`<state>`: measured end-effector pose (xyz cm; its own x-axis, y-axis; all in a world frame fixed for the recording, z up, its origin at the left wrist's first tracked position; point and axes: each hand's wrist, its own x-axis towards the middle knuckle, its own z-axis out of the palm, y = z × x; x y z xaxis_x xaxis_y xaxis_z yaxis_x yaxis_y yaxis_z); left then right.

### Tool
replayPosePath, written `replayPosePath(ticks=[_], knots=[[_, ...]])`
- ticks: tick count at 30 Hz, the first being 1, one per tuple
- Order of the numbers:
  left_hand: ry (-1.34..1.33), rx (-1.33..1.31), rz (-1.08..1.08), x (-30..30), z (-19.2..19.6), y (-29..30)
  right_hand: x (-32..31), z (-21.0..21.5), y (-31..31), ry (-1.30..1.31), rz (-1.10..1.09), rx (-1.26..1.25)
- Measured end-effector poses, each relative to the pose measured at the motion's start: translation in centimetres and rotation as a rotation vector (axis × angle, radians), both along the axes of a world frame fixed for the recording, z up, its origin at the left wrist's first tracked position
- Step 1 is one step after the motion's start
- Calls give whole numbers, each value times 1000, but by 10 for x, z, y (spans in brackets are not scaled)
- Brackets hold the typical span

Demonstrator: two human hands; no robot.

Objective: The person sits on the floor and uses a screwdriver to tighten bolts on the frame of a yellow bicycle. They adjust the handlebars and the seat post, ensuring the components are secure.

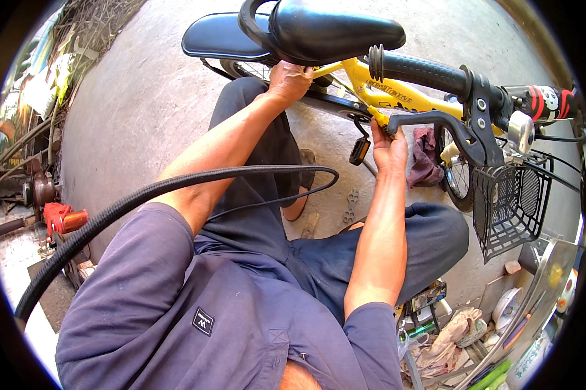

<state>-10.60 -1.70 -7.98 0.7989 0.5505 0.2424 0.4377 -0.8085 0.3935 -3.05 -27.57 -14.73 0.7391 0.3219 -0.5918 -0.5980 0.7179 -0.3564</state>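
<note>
A small yellow bicycle (364, 81) stands before me, with a black saddle (332, 29) and a black handlebar grip (423, 71). My left hand (289, 81) reaches under the saddle and grips the frame near the rear wheel. My right hand (389, 146) is closed around a yellow part of the frame beside the black pedal (359, 151), under the brake lever (436, 123). A black bicycle tyre (143, 195) loops over my left arm and shoulder.
A black wire basket (510, 201) hangs at the bicycle's front. A flat multi-hole wrench (351, 206) lies on the concrete between my legs. A dark red rag (425, 159) lies by the front wheel. Tools and rags fill a box (449, 338) at lower right. A red tool (64, 220) sits at left.
</note>
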Motion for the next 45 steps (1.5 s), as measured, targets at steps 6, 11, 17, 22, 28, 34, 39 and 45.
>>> replayPosePath(ticks=[6, 11, 17, 22, 28, 34, 39, 45], knots=[[-50, 9, -17, 0, -4, 2, 6, -7, -5, -93, 44, 6], [-74, 13, -37, 2, -6, 2, 7, -16, -4, -124, 102, -160], [-85, 29, -48, 1, -13, 7, 8, -21, 0, -123, 112, -289], [-74, 24, -30, 1, -8, 3, 9, -22, 2, -54, 154, -368], [6, 54, -35, 2, -2, 0, 13, -7, 3, -147, 89, -197], [361, 261, 40, 13, -6, -5, 12, -9, 4, -214, 74, -199], [232, 49, 236, 22, -4, -8, 12, 2, 9, -253, 68, -378], [37, 34, 140, 18, -39, 23, 15, 3, 4, -247, 142, -235]])
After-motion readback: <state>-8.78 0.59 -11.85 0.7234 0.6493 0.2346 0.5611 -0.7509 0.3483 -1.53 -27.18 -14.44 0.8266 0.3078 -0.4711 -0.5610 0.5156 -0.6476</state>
